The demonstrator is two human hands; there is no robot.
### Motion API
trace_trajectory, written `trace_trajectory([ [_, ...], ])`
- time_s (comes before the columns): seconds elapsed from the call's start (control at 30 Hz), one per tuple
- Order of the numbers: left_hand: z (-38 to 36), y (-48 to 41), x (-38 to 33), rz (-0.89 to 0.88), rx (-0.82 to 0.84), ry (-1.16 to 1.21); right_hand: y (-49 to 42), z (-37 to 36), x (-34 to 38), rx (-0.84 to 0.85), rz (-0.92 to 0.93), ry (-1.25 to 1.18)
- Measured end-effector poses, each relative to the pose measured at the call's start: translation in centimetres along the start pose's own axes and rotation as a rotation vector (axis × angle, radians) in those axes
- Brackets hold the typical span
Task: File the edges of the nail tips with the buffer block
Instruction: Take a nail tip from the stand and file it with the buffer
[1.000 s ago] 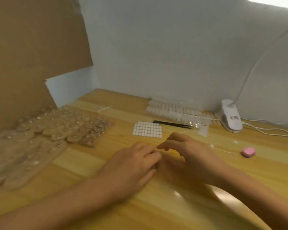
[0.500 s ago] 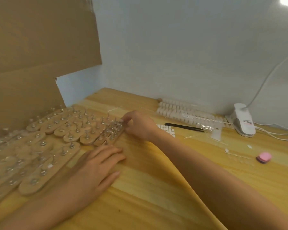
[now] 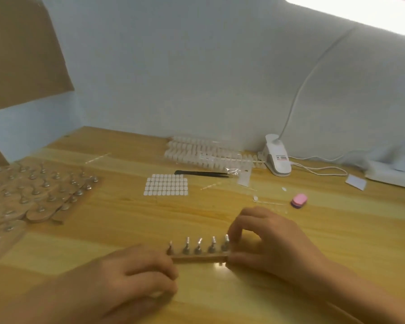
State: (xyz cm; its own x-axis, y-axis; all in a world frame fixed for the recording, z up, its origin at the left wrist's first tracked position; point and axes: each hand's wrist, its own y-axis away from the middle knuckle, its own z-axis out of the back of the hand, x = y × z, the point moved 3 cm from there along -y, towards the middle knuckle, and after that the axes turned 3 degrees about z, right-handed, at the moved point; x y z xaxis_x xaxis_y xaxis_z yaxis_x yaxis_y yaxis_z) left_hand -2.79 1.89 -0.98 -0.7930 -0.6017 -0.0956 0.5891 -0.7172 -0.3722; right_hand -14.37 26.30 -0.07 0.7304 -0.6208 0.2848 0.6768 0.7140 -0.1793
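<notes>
So the person is holding a wooden strip (image 3: pixel 198 256) with five little metal pegs sticking up, low over the table (image 3: pixel 126 225). The right hand (image 3: pixel 274 242) is pinching the strip's right end, with the thumb underneath and the fingers curled over the top. The left hand (image 3: pixel 126 274) is curling its fingers around the strip's left end, though it's a bit blurry there. The pink buffer block (image 3: pixel 299 201) is lying untouched beyond the strip and off to its right, well apart from both hands. The clear nail tips (image 3: pixel 204 153) are sitting in rows far behind the strip, against the wall. A white sticker sheet (image 3: pixel 166 184) and black tweezers (image 3: pixel 202 173) are lying between the strip and those tips. A pile of more pegged strips (image 3: pixel 33 195) is sitting well off to the strip's left.
</notes>
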Motion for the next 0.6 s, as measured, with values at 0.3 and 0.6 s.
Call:
trace_trajectory([
  [0.3, -4.2, -13.5, 3.6, 0.413, -0.199, 0.424, 8.6, 4.6, -9.0, -0.139, -0.229, 0.006],
  [0.6, -7.8, -22.7, 4.3, 0.351, -0.002, -0.173, 8.2, 4.1, -9.3, -0.052, -0.111, -0.112],
])
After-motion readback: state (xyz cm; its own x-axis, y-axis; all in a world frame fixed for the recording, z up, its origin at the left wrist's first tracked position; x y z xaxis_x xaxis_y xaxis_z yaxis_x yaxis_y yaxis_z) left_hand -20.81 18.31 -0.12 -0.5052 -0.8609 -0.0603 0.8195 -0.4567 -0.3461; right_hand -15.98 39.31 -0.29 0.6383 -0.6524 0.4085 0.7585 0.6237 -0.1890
